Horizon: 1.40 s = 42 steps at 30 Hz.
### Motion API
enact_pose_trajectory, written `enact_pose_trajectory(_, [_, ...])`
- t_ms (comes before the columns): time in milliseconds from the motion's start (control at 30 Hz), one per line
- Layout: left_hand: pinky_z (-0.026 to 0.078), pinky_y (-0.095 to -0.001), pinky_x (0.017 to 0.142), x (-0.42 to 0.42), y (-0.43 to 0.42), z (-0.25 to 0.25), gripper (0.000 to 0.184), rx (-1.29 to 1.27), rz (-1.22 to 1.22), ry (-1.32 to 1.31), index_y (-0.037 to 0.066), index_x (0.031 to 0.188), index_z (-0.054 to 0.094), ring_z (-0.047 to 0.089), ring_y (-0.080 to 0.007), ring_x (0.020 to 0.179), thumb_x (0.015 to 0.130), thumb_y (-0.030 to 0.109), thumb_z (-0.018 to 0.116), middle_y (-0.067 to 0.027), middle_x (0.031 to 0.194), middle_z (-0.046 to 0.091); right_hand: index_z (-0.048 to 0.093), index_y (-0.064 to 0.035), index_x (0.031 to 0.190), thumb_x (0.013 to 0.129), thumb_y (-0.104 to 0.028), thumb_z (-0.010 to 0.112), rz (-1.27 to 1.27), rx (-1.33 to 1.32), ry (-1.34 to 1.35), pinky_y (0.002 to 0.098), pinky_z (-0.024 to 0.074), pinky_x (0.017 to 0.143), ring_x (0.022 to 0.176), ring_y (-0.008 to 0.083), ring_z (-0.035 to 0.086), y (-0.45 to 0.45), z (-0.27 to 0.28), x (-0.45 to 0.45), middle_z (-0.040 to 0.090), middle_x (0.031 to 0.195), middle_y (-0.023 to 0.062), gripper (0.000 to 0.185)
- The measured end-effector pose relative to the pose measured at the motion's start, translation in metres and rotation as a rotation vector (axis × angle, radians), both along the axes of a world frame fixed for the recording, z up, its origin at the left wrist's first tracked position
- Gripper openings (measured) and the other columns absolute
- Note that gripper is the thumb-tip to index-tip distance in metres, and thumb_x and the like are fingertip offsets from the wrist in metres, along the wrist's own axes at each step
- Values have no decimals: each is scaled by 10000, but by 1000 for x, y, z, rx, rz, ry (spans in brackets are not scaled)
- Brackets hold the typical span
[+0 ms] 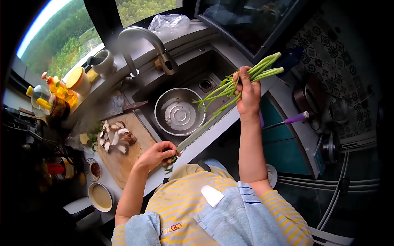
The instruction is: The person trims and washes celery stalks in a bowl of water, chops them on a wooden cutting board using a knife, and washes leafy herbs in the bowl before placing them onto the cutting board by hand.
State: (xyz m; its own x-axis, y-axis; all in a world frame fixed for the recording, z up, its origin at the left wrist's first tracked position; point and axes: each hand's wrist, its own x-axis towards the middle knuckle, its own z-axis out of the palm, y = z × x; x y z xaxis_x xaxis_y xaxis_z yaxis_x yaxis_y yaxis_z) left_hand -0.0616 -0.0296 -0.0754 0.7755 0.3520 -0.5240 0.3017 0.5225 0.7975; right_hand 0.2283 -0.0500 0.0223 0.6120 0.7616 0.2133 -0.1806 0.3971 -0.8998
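My right hand (248, 93) is closed around a bunch of green celery stalks (266, 68), raised over the right front edge of the sink. The thick pale ends point up and right, while the thin tops hang toward a metal basin (179, 114) in the sink (186, 65). One long stalk stretches down along the front rim to my left hand (158, 156). There my left fingers pinch its leafy tip, and dark green leaves (171, 165) hang below them. Water droplets or small bits lie in the basin, too small to tell.
A wooden cutting board (123, 166) with cut mushrooms (115, 137) lies left of the sink. The faucet (164, 59) arches over the sink's back. A purple-handled tool (296, 118) rests at right. A bowl of pale liquid (100, 197) stands lower left, and an open window pane (250, 24) juts in behind.
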Motion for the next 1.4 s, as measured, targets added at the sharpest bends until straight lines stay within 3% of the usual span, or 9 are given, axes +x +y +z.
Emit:
enact_pose_trajectory(133, [422,-201,491,0,-2,-8,62,-218,-13,-107,56,926,462,518,-91,575,880,97,466,-95,818,602,538,-96,862,869,-259,531,-29,-2,-82,141,264,429,507,19,356,-2,-2,-3,536,692,-10,163])
enact_pose_trajectory(433, [464,-218,523,-4,7,-17,163,-40,-139,-110,-3,779,582,557,-87,583,848,51,445,-73,737,619,552,-102,845,854,-277,552,-129,17,-49,136,271,406,468,5,362,-2,-7,15,559,701,-15,175])
enact_pose_trajectory(600, [462,-201,470,-7,9,2,242,-219,-36,-196,-4,1112,470,553,-92,555,894,64,388,-149,830,613,585,-86,799,834,-270,584,-225,-54,136,153,252,400,471,5,362,1,8,26,540,653,-36,188])
enact_pose_trajectory(733, [388,-169,400,-16,17,8,222,-259,-99,-208,3,1068,518,516,-53,501,881,97,444,-108,818,617,544,-94,746,865,-293,533,29,13,141,160,250,446,473,17,351,2,9,36,457,580,-49,232])
enact_pose_trajectory(933, [314,-169,399,-33,12,8,162,-90,-151,-102,11,922,609,449,-32,478,795,111,590,-34,753,604,552,-103,751,860,-279,545,-144,-37,161,167,263,467,490,16,358,16,10,22,484,629,-58,207])
enact_pose_trajectory(1000, [324,-177,413,-40,11,4,159,-82,-124,-128,11,920,610,447,-37,488,796,107,579,-24,743,598,570,-96,779,848,-272,565,-110,-45,174,175,347,504,583,31,485,20,-3,37,575,712,-36,189])
enact_pose_trajectory(1133, [363,-182,471,-55,8,-9,138,8,43,-132,18,871,618,449,-50,529,797,77,518,-4,709,578,581,-107,815,832,-257,585,-57,-73,213,204,458,615,709,53,564,30,-20,50,611,776,-24,151])
enact_pose_trajectory(1233, [387,-177,502,-79,19,-16,174,81,162,-84,26,741,636,483,-44,578,763,17,463,-2,690,583,536,-115,801,859,-243,548,122,20,269,173,403,543,612,38,485,29,-21,50,545,742,-47,140])
enact_pose_trajectory(1400, [435,-199,523,-155,76,-2,215,556,826,154,57,1021,567,544,-45,613,822,122,516,-5,815,584,466,-119,789,896,-243,490,221,16,176,178,309,527,566,33,334,8,7,16,423,716,-56,165])
